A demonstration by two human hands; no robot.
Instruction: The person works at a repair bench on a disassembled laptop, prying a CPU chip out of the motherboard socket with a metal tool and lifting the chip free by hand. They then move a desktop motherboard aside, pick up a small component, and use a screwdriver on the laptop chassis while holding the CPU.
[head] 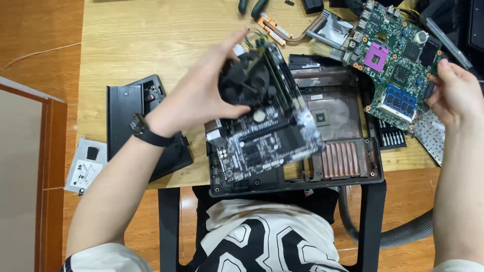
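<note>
Over the near edge of the table, your left hand holds a black board lifted and tilted above an open black case; the fingers are closed around the round fan mounted on the board's far end, thumb on the near side of the fan, the other fingers over its far side. The board's near end is blurred, so its finer parts cannot be told. A black band circles your left wrist. The case lies at the near edge, overhanging it slightly, with copper-coloured fins in its near right part. Toward the right edge, your right hand grips the right side of a green board, fingers curled against its rim; this board bears a purple socket and a blue module, and it lies tilted, its near corner just over the case's far right corner. A set of bits lies just near of the green board, beside the case. At the far edge, a copper pipe lies between the two boards. Toward the left edge, a black cover rests flat, partly under your left forearm, and a grey metal bracket hangs past the near left corner.
</note>
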